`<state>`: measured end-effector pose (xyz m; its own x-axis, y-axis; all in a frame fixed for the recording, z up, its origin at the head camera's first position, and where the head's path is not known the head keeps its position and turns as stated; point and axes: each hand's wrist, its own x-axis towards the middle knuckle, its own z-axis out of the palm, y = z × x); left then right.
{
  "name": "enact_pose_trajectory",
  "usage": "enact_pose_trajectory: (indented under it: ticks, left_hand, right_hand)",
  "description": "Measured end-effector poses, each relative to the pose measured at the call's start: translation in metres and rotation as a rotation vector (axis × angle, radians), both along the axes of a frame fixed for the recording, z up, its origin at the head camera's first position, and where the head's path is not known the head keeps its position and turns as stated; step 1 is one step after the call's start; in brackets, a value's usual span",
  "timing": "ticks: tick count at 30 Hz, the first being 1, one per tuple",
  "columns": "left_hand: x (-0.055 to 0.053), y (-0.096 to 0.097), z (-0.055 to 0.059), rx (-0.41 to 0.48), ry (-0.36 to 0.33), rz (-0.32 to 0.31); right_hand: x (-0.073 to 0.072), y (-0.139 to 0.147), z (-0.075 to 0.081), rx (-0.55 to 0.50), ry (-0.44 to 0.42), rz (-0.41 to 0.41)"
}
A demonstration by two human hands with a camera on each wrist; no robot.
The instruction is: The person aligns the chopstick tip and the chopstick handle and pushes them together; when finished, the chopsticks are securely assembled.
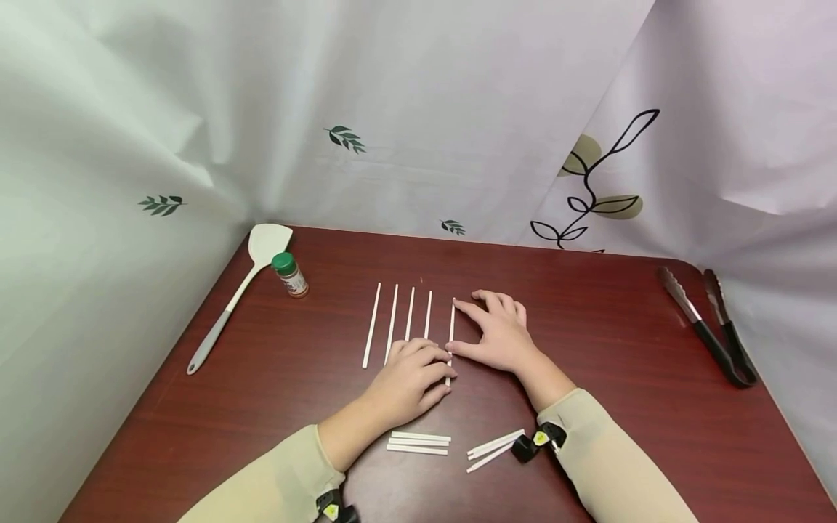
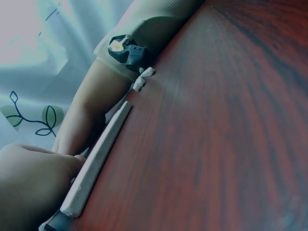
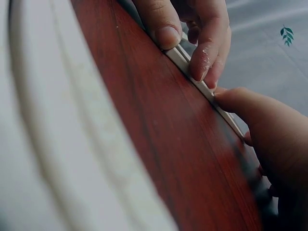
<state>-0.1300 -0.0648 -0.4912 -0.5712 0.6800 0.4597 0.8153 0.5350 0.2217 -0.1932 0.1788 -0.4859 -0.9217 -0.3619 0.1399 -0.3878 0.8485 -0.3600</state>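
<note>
Several thin white sticks (image 1: 371,325) lie side by side in a spaced row on the brown table. Over the row's near right end is my left hand (image 1: 407,381), its fingertips and thumb touching the near part of the rightmost stick (image 1: 452,323). My right hand (image 1: 498,334) reaches from the right side; its index fingertip touches that stick's far end and its thumb touches the middle. In the right wrist view both hands' fingertips meet the stick (image 3: 179,61) at spaced points along its length. The left hand hides the near ends of some sticks.
Three white sticks (image 1: 418,443) lie crosswise near the front, beside a slanted bunch of sticks (image 1: 490,448). A white spatula (image 1: 242,290) and a green-capped spice jar (image 1: 290,274) stay at the left. Black-handled tongs (image 1: 713,338) lie at the far right. Curtains border the table.
</note>
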Motion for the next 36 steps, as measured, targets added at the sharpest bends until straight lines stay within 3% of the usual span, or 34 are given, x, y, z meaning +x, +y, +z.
enact_pose_trajectory:
  ticks: [8, 16, 20, 31, 36]
  left_hand:
    - [0.0, 0.002, -0.001, 0.016, 0.011, 0.003]
    - [0.002, 0.004, -0.002, 0.101, 0.039, -0.037]
    - [0.003, 0.005, 0.0, 0.12, 0.062, -0.068]
    - [0.013, -0.002, 0.001, 0.152, 0.142, -0.144]
    - [0.017, -0.006, 0.002, 0.145, 0.113, -0.156]
  right_hand:
    - [0.002, 0.005, -0.002, -0.07, 0.032, -0.016]
    - [0.011, 0.019, 0.001, -0.445, 0.051, 0.023]
    - [0.016, 0.025, 0.002, -0.553, 0.063, 0.069]
    - [0.044, 0.028, -0.008, -0.616, 0.107, 0.166]
    - [0.062, 0.026, -0.01, -0.593, 0.179, 0.267]
